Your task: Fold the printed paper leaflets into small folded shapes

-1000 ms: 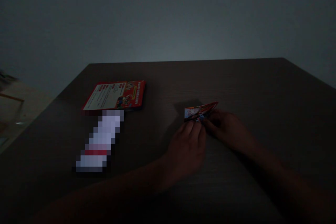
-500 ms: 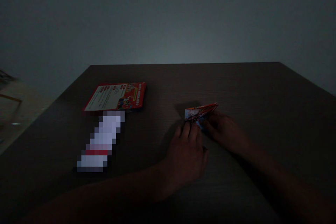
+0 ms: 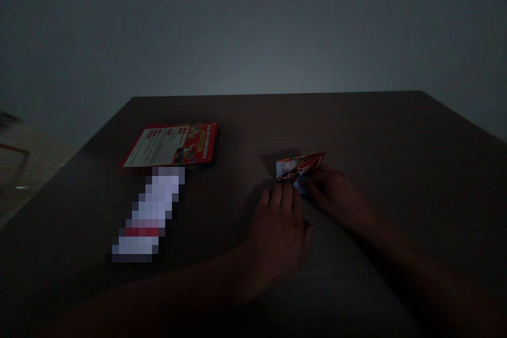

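A small, brightly printed folded paper (image 3: 299, 165), red, orange and pale blue, stands tilted up on the dark table. My left hand (image 3: 277, 232) rests palm down at its near left side, fingers stretched forward and touching its lower part. From the right, my right hand (image 3: 336, 190) pinches the paper's right edge, with its fingertips partly hidden behind and under it. A bluish lower flap (image 3: 300, 186) shows between the two hands.
A red and white printed booklet or flat box (image 3: 170, 145) lies at the back left. In front of it is a bright, pixelated oblong object (image 3: 148, 211). The table's (image 3: 277, 111) far edge meets a grey wall. The room is dim.
The paper's upper part has tilted up a little, showing more of its printed face. Both hands stay about where they were; the whole view has shifted slightly.
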A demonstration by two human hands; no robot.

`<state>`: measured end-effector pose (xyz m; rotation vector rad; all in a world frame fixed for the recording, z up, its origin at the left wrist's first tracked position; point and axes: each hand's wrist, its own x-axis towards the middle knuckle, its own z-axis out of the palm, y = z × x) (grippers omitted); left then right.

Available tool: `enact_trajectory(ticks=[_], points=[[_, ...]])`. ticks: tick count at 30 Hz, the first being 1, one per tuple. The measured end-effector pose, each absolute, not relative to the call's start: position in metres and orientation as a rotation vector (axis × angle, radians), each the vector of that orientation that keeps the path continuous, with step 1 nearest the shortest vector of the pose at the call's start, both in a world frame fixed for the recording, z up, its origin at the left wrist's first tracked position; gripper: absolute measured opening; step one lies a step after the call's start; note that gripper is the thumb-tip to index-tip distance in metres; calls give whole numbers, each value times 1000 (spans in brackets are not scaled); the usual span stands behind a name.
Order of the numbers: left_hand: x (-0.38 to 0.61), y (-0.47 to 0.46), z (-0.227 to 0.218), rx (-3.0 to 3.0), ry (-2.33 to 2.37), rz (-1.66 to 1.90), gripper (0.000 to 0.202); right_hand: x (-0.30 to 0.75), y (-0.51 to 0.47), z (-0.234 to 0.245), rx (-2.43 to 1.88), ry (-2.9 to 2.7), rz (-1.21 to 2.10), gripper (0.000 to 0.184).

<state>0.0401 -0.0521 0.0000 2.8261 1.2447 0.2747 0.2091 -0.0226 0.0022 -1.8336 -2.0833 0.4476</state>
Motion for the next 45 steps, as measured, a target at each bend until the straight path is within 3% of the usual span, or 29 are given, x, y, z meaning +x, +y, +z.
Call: enact_trajectory(ticks=[24,32,45], points=[[28,-46,10,2829,1292,245,63,208,-23,4,-1844,-2084,416,28],[27,-45,12,2889,1251,252,51,208,-23,4,-1867,-2081,415,27],[26,-45,11,2965,1212,270,49,208,-21,2,-1867,-2075,409,26]])
